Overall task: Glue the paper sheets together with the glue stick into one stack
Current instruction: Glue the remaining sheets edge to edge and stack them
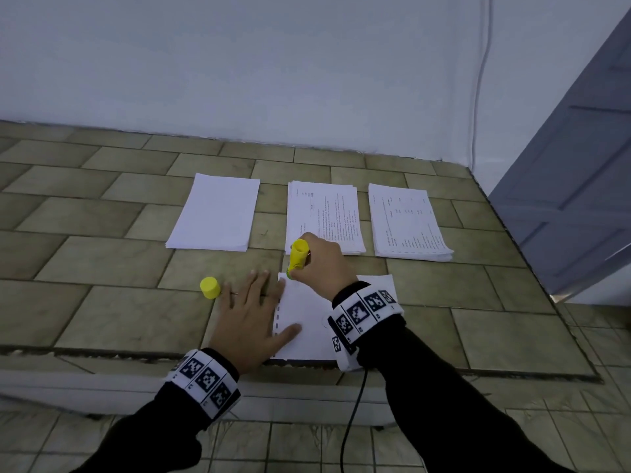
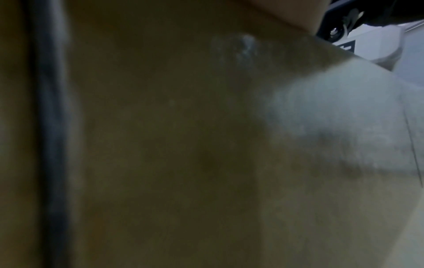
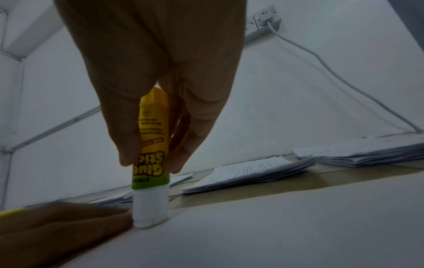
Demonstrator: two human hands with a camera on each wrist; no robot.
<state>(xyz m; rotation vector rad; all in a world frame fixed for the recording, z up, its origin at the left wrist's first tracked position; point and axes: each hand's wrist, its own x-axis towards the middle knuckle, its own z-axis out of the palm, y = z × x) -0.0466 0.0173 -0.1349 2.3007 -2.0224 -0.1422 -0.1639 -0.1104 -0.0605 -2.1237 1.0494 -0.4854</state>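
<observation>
A white paper sheet (image 1: 307, 319) lies at the near edge of the tiled counter (image 1: 102, 261). My right hand (image 1: 317, 264) grips a yellow glue stick (image 1: 297, 256) upright, tip down on the sheet's far left corner. In the right wrist view the glue stick (image 3: 150, 157) shows its white glue pressed on the paper sheet (image 3: 275, 226), with fingers (image 3: 128, 130) curled round the tube. My left hand (image 1: 252, 312) lies flat with spread fingers, its thumb on the sheet's left edge. The yellow cap (image 1: 210, 287) stands left of that hand. The left wrist view is dark and blurred.
Three paper piles lie further back: a blank pile (image 1: 215, 213), a printed pile (image 1: 324, 216) and another printed pile (image 1: 408, 221). A wall stands behind, a grey door (image 1: 573, 186) at right. A black cable (image 1: 351, 421) hangs below the counter edge.
</observation>
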